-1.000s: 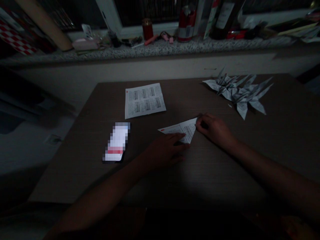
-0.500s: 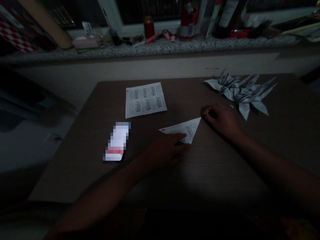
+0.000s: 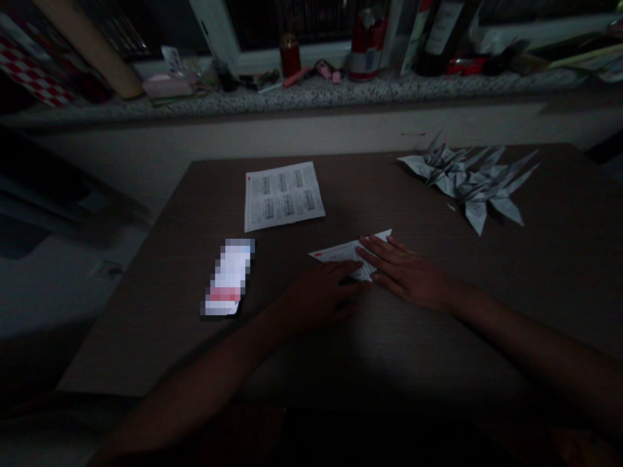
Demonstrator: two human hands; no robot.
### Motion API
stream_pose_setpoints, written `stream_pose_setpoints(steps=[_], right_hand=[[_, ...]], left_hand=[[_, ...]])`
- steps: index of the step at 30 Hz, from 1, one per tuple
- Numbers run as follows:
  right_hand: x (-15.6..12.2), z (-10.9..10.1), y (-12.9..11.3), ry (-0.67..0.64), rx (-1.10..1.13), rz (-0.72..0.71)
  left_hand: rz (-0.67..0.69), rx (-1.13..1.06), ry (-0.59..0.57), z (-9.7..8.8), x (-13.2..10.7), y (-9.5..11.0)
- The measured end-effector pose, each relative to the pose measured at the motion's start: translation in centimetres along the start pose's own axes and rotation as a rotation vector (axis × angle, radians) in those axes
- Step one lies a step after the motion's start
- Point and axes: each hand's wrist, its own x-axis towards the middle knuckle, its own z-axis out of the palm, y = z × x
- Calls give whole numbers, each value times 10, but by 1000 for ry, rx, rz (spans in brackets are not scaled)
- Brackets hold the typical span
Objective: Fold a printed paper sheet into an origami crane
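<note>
The left forearm (image 3: 209, 383) slants up from the lower left, and its hand lies palm down, fingers pointing right and slightly spread. The fingertips of the left hand (image 3: 318, 295) rest on the lower part of the folded paper (image 3: 337, 253), a printed triangle lying flat on the counter (image 3: 559, 272) in front of the person. The right forearm (image 3: 525, 337) comes in from the lower right; the right hand (image 3: 409, 275) is also palm down, its fingers stretched toward the upper left across the triangle's right half, thumb near the lower corner. Each grip is apart, the fingers extended and pressing rather than pinching. A phone (image 3: 226, 275) lies left of the left hand, a printed sheet (image 3: 285, 194) beyond it, and folded paper shapes (image 3: 472, 178) at the far right.
</note>
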Motion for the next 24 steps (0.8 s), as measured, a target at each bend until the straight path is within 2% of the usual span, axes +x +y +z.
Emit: stream_pose_setpoints(steps=[11,20,24], right_hand=[[0,1,2,-13,-31,4],[9,-5,35,12,-114,243],[12,-8,30,67,-143,271]], left_hand=[[0,103,-28,1,2,3],[-14,68,-42,-1,2,4],[-15,47,-34,0,0,4]])
